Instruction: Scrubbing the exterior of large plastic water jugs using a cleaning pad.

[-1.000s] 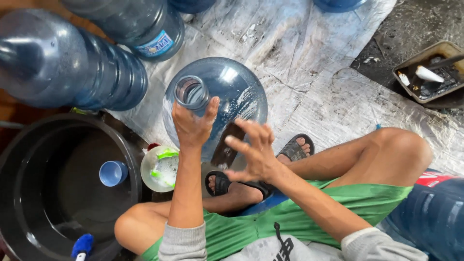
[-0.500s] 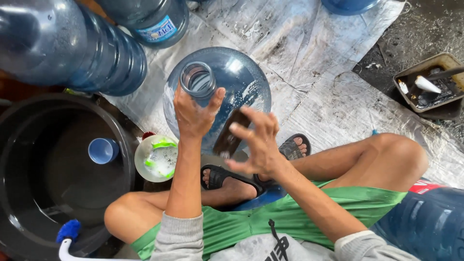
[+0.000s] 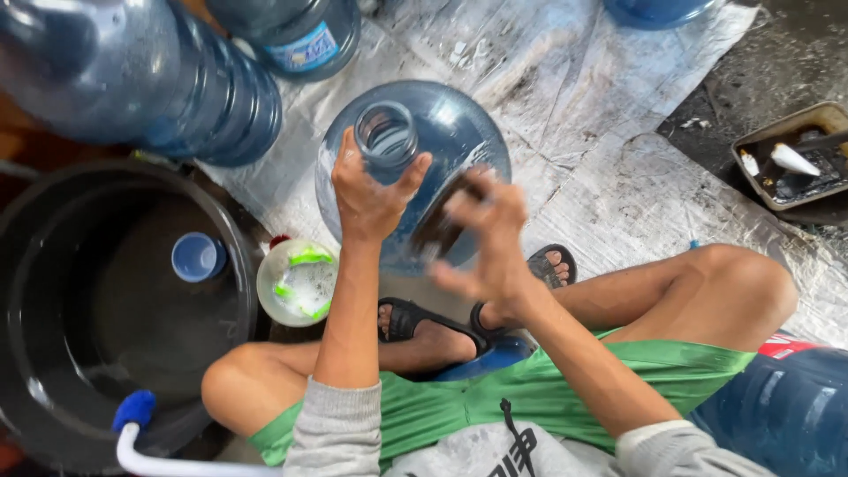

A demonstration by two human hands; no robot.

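A large blue water jug [image 3: 446,124] stands upright on the floor sheet in front of me. My left hand [image 3: 369,193] grips its open neck [image 3: 386,134] from the near side. My right hand [image 3: 484,240] is blurred against the jug's near shoulder and holds a dark pad-like thing [image 3: 439,231] pressed to the jug; what that thing is stays unclear. My bare knees and sandalled feet [image 3: 415,320] sit just below the jug.
A big black tub [image 3: 53,353] with a small blue cap [image 3: 198,257] in it sits at left. A white bowl [image 3: 297,284] with green bits lies beside it. More blue jugs [image 3: 159,79] lie at top left and lower right. A tray [image 3: 795,159] rests at right.
My right hand has slid along the jug's near side with the dark pad and is now blurred. My left hand keeps hold of the neck.
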